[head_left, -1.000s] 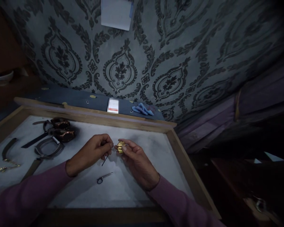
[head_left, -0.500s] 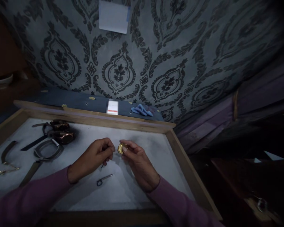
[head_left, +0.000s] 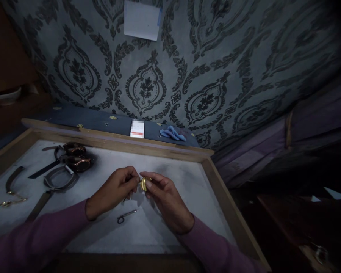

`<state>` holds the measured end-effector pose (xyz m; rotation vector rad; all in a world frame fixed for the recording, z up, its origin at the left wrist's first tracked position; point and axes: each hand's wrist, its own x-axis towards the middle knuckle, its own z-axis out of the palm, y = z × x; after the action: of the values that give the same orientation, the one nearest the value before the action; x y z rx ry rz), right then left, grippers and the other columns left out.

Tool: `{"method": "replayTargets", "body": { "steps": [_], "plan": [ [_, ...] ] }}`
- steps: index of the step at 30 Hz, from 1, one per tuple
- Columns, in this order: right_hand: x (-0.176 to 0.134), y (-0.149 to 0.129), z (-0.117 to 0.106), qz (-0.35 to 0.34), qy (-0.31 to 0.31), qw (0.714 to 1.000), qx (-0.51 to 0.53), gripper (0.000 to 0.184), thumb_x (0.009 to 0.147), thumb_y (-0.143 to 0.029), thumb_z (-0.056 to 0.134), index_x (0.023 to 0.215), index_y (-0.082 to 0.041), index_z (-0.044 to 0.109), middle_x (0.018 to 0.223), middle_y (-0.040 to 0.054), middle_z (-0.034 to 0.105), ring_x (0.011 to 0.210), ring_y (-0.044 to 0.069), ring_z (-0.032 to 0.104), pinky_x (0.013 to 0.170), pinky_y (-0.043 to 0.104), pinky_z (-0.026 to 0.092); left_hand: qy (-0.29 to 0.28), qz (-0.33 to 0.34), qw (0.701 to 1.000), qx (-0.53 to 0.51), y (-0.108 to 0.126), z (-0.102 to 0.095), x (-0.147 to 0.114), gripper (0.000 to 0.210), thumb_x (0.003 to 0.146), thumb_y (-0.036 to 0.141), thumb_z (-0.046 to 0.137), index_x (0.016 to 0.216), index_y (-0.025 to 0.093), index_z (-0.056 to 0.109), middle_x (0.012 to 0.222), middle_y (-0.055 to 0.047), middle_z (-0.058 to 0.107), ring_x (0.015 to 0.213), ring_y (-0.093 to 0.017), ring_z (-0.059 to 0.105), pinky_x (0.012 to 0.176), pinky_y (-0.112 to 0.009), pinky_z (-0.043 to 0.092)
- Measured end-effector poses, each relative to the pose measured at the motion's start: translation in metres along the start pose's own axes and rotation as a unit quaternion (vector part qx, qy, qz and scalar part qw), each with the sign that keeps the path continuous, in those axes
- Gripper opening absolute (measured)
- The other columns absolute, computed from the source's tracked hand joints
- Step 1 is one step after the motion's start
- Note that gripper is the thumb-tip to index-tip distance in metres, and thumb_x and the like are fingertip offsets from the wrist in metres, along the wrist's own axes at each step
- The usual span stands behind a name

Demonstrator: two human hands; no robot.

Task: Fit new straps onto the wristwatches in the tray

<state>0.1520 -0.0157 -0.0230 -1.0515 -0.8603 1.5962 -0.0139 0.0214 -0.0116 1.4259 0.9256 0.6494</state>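
Observation:
My right hand (head_left: 170, 197) pinches a shiny gold, round, ridged piece (head_left: 144, 184) between thumb and fingers, its far side hidden by them. Close against its left edge, my left hand (head_left: 118, 187) is closed with thumb and fingertips together. A thin dark tip pokes out below that hand, but the rest of what it grips is hidden. On the white tray surface under the hands lies a small dark tool with a ring handle, like scissors (head_left: 126, 216).
Several watches (head_left: 78, 163) with dark cases and straps lie at the tray's left. A strap piece with a gold chain (head_left: 13, 197) is farther left. Wooden rims (head_left: 116, 142) border the tray. Behind stand a white-and-red box (head_left: 137, 129) and a blue cloth (head_left: 172, 133).
The gold piece and my right hand have come slightly left, nearer my left fingertips, and the piece has turned a little. The whole view has shifted slightly.

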Motion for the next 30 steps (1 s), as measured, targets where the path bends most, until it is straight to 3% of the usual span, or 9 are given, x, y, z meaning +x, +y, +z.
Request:
{"method": "replayTargets", "body": {
  "steps": [6, 11, 18, 22, 26, 30],
  "plan": [
    [-0.002, 0.001, 0.001, -0.047, -0.019, 0.996, -0.078, 0.03, 0.077, -0.035, 0.075, 0.105, -0.024, 0.076, 0.087, 0.0031, 0.066, 0.071, 0.013, 0.051, 0.067, 0.026, 0.041, 0.017, -0.009, 0.998, -0.054, -0.002, 0.0, 0.001, 0.024, 0.08, 0.038, 0.06, 0.074, 0.017, 0.052, 0.06, 0.005, 0.053, 0.051, -0.009, 0.049, 0.049, -0.021, 0.04],
    [-0.004, -0.003, 0.002, -0.088, -0.037, 0.987, -0.131, 0.03, 0.081, -0.034, 0.071, 0.109, -0.026, 0.075, 0.086, 0.0025, 0.06, 0.076, 0.015, 0.053, 0.064, 0.026, 0.043, 0.025, -0.022, 0.995, -0.093, 0.001, -0.002, 0.003, 0.023, 0.074, 0.036, 0.064, 0.069, 0.015, 0.057, 0.058, 0.004, 0.055, 0.049, -0.009, 0.047, 0.048, -0.02, 0.038],
    [-0.006, -0.005, 0.001, -0.098, -0.048, 0.981, -0.162, 0.03, 0.082, -0.032, 0.07, 0.111, -0.027, 0.074, 0.09, 0.004, 0.063, 0.08, 0.017, 0.055, 0.068, 0.029, 0.044, 0.039, -0.062, 0.994, -0.079, 0.009, -0.007, 0.007, 0.019, 0.064, 0.033, 0.068, 0.064, 0.015, 0.064, 0.054, 0.004, 0.054, 0.049, -0.008, 0.042, 0.048, -0.021, 0.031],
    [-0.005, -0.001, 0.001, -0.068, -0.025, 0.991, -0.112, 0.033, 0.078, -0.033, 0.074, 0.111, -0.026, 0.073, 0.094, 0.0033, 0.067, 0.084, 0.017, 0.056, 0.074, 0.029, 0.045, 0.045, -0.065, 0.995, -0.068, 0.01, -0.007, 0.007, 0.018, 0.064, 0.033, 0.067, 0.062, 0.015, 0.063, 0.051, 0.005, 0.051, 0.047, -0.008, 0.041, 0.048, -0.022, 0.03],
    [0.0, 0.0, 0.0, -0.01, 0.025, 1.0, 0.003, 0.033, 0.072, -0.031, 0.081, 0.103, -0.021, 0.076, 0.08, 0.0012, 0.067, 0.071, 0.012, 0.055, 0.069, 0.026, 0.045, 0.03, -0.051, 0.996, -0.066, 0.007, -0.007, 0.006, 0.02, 0.068, 0.034, 0.066, 0.064, 0.015, 0.061, 0.051, 0.005, 0.049, 0.047, -0.008, 0.041, 0.048, -0.022, 0.03],
    [0.002, -0.005, 0.0, 0.028, 0.045, 0.996, 0.068, 0.029, 0.065, -0.027, 0.086, 0.091, -0.018, 0.076, 0.084, 0.0018, 0.068, 0.074, 0.011, 0.058, 0.067, 0.022, 0.048, 0.003, -0.047, 0.996, -0.073, 0.006, -0.006, 0.004, 0.021, 0.071, 0.035, 0.064, 0.066, 0.016, 0.057, 0.051, 0.006, 0.048, 0.046, -0.008, 0.04, 0.047, -0.021, 0.03]
  ]
}}
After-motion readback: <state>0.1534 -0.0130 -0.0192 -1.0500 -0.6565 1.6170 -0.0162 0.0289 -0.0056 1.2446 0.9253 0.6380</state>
